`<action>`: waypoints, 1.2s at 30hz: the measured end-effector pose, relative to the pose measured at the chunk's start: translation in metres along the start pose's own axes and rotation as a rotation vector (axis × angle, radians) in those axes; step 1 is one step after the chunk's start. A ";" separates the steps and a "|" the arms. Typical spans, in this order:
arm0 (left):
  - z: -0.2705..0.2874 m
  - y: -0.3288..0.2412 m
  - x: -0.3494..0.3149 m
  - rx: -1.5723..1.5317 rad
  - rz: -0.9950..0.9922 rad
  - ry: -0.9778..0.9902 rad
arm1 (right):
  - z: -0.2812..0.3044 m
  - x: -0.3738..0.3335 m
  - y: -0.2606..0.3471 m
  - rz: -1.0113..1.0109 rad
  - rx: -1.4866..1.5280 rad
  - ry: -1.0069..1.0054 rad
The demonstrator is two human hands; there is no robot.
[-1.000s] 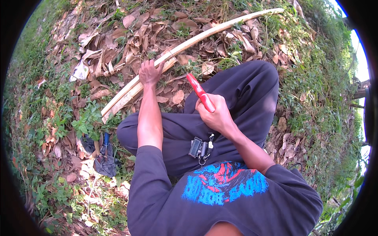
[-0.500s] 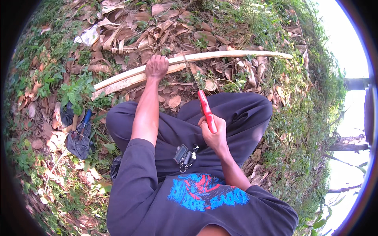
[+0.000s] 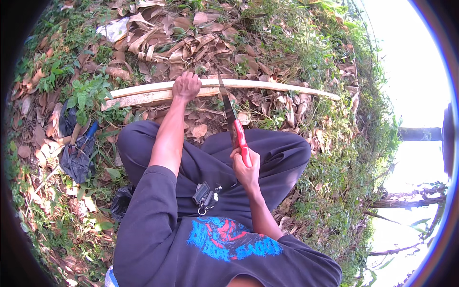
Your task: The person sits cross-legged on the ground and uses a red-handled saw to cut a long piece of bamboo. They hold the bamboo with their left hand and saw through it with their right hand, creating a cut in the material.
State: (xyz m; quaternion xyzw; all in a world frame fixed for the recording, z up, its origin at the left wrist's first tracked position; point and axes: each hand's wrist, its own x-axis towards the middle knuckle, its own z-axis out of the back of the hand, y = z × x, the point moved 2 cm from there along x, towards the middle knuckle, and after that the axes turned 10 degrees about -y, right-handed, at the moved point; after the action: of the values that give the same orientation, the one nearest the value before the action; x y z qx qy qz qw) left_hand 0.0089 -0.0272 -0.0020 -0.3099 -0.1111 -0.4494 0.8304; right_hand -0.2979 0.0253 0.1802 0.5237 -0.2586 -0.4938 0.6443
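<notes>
A long, pale wooden strip (image 3: 272,86) lies across the ground in front of my crossed legs, bowed in this view. Along its near side, on the left, is a shorter pale wooden piece (image 3: 146,98) whose right end stops close to the saw. My left hand (image 3: 187,86) is wrapped over both pieces from above. In my right hand (image 3: 247,168) is the red handle of a handsaw (image 3: 228,106). Its dark blade points away from me and crosses the long strip beside the short piece's end. Whether the teeth touch the wood I cannot tell.
Dry leaves (image 3: 191,45) and green plants cover the ground. By my left knee lies a black plastic bag (image 3: 76,162) with tools, one blue-handled. A white scrap (image 3: 114,29) sits at the far left. Keys or small dark items (image 3: 202,193) rest on my lap.
The view has shifted, so the wood appears lower and further left. The saw blade now stands a little steeper and shows more of its flat side. Both hands keep their holds.
</notes>
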 end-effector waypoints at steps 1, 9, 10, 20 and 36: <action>0.000 0.002 0.001 -0.009 -0.001 -0.017 | 0.002 0.001 0.002 -0.026 0.003 0.002; -0.003 -0.004 0.006 -0.025 0.000 0.022 | -0.034 0.067 -0.015 0.232 -0.191 -0.082; -0.002 0.000 0.005 -0.029 0.001 0.011 | -0.038 0.060 -0.015 0.214 -0.207 -0.097; -0.002 0.003 0.004 -0.036 0.008 -0.028 | 0.002 0.020 0.003 -0.032 0.045 -0.003; -0.006 0.003 0.000 -0.003 -0.040 -0.084 | -0.011 0.026 0.017 0.003 -0.016 -0.038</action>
State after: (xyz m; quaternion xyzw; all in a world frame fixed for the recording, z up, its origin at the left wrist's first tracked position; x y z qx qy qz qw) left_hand 0.0110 -0.0299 -0.0080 -0.3273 -0.1514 -0.4527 0.8155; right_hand -0.2729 0.0055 0.1879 0.5086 -0.2675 -0.5046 0.6443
